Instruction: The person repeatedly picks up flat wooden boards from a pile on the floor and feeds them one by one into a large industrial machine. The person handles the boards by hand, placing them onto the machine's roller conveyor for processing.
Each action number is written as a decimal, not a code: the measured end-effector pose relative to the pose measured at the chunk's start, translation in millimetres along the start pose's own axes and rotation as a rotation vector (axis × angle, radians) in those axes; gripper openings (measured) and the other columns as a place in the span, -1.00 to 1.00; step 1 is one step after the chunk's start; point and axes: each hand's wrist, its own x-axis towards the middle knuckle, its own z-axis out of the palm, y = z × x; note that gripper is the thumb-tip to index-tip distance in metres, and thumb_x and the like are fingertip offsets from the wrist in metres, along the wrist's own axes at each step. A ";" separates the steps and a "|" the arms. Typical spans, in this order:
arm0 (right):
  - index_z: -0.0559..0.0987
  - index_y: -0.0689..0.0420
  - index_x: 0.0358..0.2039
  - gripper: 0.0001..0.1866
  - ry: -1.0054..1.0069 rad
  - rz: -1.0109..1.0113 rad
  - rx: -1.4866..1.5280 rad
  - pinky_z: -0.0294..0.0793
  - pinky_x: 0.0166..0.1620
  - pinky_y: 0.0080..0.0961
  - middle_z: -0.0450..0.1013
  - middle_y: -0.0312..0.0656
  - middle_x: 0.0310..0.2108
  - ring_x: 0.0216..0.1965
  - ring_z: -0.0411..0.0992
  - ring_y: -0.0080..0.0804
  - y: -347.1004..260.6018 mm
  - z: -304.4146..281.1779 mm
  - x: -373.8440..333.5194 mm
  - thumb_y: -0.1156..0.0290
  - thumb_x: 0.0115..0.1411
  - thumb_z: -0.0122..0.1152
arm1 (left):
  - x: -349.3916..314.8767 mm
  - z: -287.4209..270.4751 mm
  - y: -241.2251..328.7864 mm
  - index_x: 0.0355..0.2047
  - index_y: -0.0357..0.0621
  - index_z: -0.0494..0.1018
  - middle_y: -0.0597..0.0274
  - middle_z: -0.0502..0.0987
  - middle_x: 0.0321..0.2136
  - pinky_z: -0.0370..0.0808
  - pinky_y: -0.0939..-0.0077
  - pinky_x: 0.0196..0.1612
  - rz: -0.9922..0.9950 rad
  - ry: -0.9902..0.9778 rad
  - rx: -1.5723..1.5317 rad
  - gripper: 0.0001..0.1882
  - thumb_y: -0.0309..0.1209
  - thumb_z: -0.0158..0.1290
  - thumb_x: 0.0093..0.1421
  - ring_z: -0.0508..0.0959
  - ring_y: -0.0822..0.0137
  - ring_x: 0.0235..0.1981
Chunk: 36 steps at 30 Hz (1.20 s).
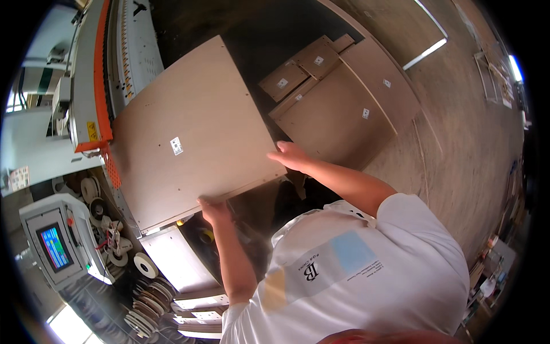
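A large light-brown board (195, 126) with a small white label and several small holes lies in front of me, its left side against the machine. My left hand (215, 212) grips its near edge, with the thumb on top and the other fingers hidden beneath. At the board's right edge, close to the near corner, my right hand (291, 156) holds on, its thumb over the top face and its other fingers partly hidden.
An orange-and-grey machine (102, 74) runs along the left, with a control screen (54, 246) nearer me. Rolls of edging strip (150, 307) and a stack of white-faced boards (200, 315) sit at lower left. More labelled brown panels (338, 114) lie to the right.
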 end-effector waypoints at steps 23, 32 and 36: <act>0.61 0.16 0.21 -0.40 0.788 0.869 0.334 0.52 0.19 -0.16 0.63 -0.02 0.11 0.15 0.58 -0.10 608.2 -178.7 -48.5 -0.04 0.38 0.23 | -67.0 -58.4 -193.2 0.14 -0.17 0.58 0.06 0.73 -0.17 0.63 0.40 -0.07 -0.438 -0.916 2.018 -0.63 -0.26 0.13 0.43 0.73 0.34 -0.18; 0.45 0.37 0.33 0.16 1.186 1.121 0.045 0.43 0.33 -0.17 0.52 0.13 0.26 0.28 0.49 0.02 757.1 -341.5 -3.0 -0.44 0.07 0.42 | -41.7 -80.7 -230.2 0.04 -0.11 0.62 0.11 0.75 -0.28 0.64 0.36 -0.07 -0.265 -0.634 2.133 -0.71 -0.28 0.19 0.38 0.75 0.27 -0.22; 0.40 0.36 0.40 0.21 1.007 0.883 0.326 0.44 0.34 -0.20 0.45 0.09 0.34 0.32 0.45 -0.06 793.5 -351.1 -9.2 -0.44 0.06 0.45 | -39.1 -72.2 -242.1 -0.03 -0.06 0.65 0.10 0.75 -0.32 0.66 0.31 -0.09 -0.110 -0.655 2.210 -0.77 -0.28 0.21 0.37 0.76 0.22 -0.24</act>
